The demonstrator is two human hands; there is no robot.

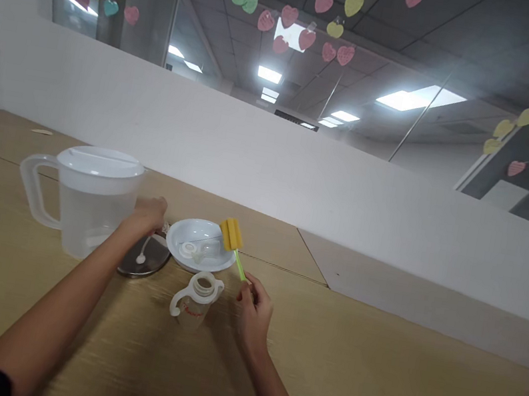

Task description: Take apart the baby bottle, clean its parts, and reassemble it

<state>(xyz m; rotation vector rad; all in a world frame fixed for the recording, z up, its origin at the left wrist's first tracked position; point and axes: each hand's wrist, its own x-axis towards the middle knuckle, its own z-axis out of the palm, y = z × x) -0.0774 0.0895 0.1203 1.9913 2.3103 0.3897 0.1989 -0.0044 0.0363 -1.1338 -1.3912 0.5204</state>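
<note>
My right hand (255, 311) is closed around the green handle of a sponge bottle brush (232, 234), its yellow head tilted up beside a white bowl (175, 249). Below that bowl stands a clear baby bottle (193, 314) with white side handles, its top uncapped. My left hand (153, 214) reaches over a round metal plate (158, 258), fingers curled and a little blurred. Something small and whitish shows by its fingertips, too unclear to name. On the metal plate lies a thin straw with a white weighted end (140, 259). White and clear small parts (189, 250) lie inside the bowl.
A large translucent pitcher (99, 214) with a white lid stands left of the metal plate, partly behind my left forearm. The wooden table (368, 364) meets a low white wall (260, 163) at the back, with glass panes above it.
</note>
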